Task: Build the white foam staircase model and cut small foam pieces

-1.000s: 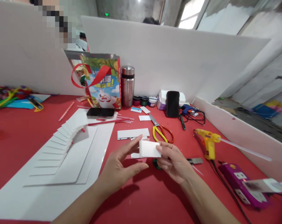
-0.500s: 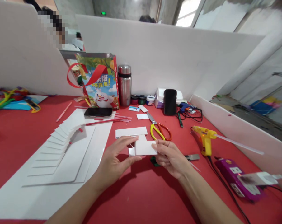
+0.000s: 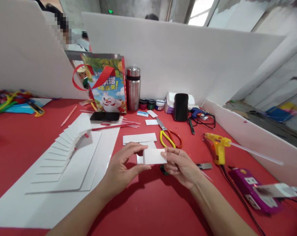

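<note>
A small white foam board piece point(image 3: 153, 156) is held above the red table. My right hand point(image 3: 181, 165) pinches its right end between thumb and fingers. At the left end, my left hand point(image 3: 125, 162) closes around it, thumb at the bottom corner and fingertips at the top corner. More white board strips point(image 3: 140, 138) lie just behind the hands. Beyond my right hand rest scissors point(image 3: 168, 136) with one yellow and one orange handle. Partly hidden by that hand is a dark green tool point(image 3: 164, 169), and a metal blade point(image 3: 204, 166) shows beside it.
On the left, a stepped fan of white board pieces point(image 3: 57, 154) lies on a white sheet point(image 3: 20, 209). A yellow glue gun point(image 3: 218, 149) and purple power strip point(image 3: 255, 191) stand right. Behind are a phone point(image 3: 105, 116), gift bag point(image 3: 106, 85) and steel flask point(image 3: 133, 90).
The camera view has shifted slightly. Both hands keep their hold on the white foam board piece, with almost no movement.
</note>
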A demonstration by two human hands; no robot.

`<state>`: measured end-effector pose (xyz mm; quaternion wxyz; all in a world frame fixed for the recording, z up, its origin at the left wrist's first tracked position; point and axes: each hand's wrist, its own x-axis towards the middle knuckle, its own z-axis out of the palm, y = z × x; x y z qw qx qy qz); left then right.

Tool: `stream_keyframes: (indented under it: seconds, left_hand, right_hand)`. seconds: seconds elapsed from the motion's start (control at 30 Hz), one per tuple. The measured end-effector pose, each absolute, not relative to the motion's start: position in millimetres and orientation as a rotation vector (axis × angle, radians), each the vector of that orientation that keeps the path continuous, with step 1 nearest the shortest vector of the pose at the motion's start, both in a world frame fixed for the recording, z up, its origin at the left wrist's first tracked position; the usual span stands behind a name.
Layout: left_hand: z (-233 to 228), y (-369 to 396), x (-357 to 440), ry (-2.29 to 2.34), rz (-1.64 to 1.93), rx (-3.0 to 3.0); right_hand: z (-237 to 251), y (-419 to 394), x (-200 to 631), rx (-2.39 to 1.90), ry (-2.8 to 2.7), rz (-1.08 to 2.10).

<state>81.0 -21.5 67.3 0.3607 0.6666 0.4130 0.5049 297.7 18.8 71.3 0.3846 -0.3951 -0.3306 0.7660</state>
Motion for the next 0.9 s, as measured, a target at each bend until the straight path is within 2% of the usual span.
stream_keyframes:
  seconds: [0.7, 0.9]
  left_hand:
    - [67.9, -21.0, 78.3, 1.065, 1.298, 1.661]
    - [67.3, -17.1, 76.5, 0.863, 1.164, 1.253]
  right_hand:
    - [74.2, 20.0, 298.6, -1.044, -0.830, 1.979]
    - [73.8, 21.7, 303.7, -1.036, -0.825, 1.965]
